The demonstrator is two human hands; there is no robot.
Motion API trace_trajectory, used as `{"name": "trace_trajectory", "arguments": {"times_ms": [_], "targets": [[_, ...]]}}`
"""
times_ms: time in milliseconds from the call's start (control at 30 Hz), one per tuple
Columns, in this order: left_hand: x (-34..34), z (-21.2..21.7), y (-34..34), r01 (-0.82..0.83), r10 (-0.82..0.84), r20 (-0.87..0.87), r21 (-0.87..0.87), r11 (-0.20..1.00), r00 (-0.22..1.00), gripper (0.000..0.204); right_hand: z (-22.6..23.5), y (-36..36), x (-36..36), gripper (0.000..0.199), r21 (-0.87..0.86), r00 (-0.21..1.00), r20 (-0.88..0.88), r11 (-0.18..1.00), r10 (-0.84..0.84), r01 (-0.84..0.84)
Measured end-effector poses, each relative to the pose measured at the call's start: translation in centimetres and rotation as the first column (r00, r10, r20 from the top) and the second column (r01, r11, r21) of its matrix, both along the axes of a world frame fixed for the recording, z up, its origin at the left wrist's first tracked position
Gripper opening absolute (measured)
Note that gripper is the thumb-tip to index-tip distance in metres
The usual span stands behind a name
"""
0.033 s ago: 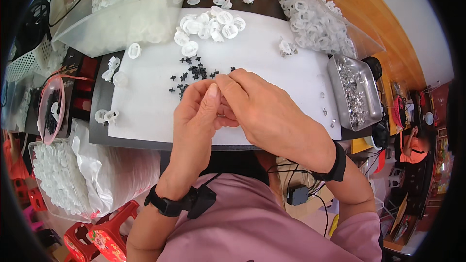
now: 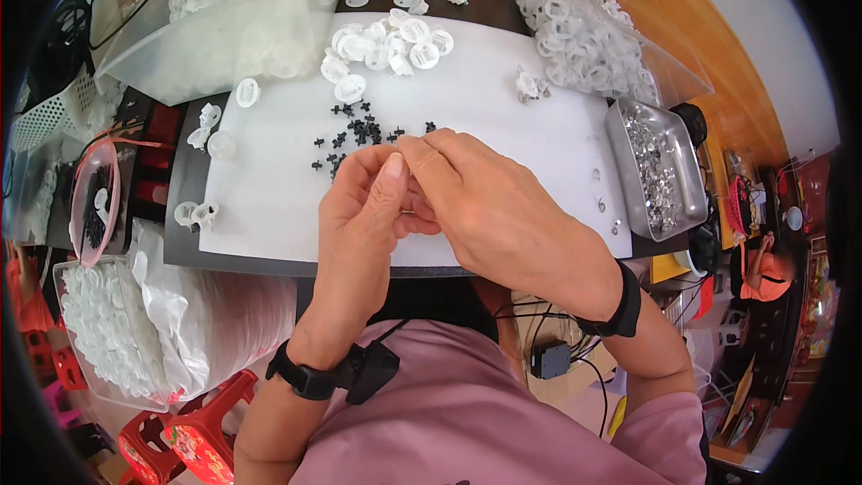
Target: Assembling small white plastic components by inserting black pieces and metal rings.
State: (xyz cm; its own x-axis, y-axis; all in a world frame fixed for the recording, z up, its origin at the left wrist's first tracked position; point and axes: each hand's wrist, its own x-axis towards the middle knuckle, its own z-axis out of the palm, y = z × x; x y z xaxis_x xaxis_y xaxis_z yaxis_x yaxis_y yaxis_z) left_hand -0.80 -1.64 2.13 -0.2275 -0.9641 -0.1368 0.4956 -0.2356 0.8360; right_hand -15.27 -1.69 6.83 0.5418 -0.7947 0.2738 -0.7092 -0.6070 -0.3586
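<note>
My left hand (image 2: pixel 366 202) and my right hand (image 2: pixel 476 193) meet over the near part of a white mat (image 2: pixel 530 162). Both are closed, fingertips pressed together, and whatever they hold is hidden behind the fingers. Just beyond the knuckles lie several small black cross-shaped plastic pieces (image 2: pixel 365 132). Farther back is a heap of round white plastic caps (image 2: pixel 386 42). Small metal clips (image 2: pixel 615 226) are scattered along the mat's right side. A few white caps (image 2: pixel 205 214) rest at its left edge.
A large clear bin of white parts (image 2: pixel 224 45) stands back left, and a bag of white rings (image 2: pixel 584 36) back right. A metal tray of small clips (image 2: pixel 660 171) sits right. A pink basket with black pieces (image 2: pixel 97 202) is left. Red stools (image 2: pixel 193 431) stand below. Another person (image 2: pixel 768 269) sits far right.
</note>
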Motion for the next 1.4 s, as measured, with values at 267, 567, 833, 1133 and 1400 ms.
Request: {"name": "trace_trajectory", "arguments": {"times_ms": [267,567,833,1133,1400], "targets": [[0.2,-0.5,-0.1,-0.065,0.067,-0.049,0.042,0.997,0.997,0.026,-0.5,1.0,-0.9,0.048,0.088,0.990,0.128,0.994,0.055,-0.067],[1.1,-0.9,0.0,-0.007,0.013,-0.199,0.034,0.999,0.980,0.027,-1.6,-0.2,-2.7,0.035,0.259,0.908,0.410,0.965,-0.083,-0.029],[1.4,-1.6,0.0,0.029,-0.024,-0.219,0.022,0.999,0.975,0.031,-1.4,-0.3,-1.5,0.031,0.146,0.933,0.361,0.988,0.001,-0.057],[1.3,-0.5,0.4,0.098,-0.092,-0.142,0.038,0.994,0.986,0.036,-0.7,-0.4,-1.1,0.027,0.212,0.951,0.310,0.976,-0.012,-0.057],[2.1,-0.5,0.3,0.158,-0.151,-0.234,0.010,0.987,0.960,0.038,-1.5,-0.6,-0.9,0.019,0.291,0.855,0.516,0.950,-0.057,-0.112]]}}
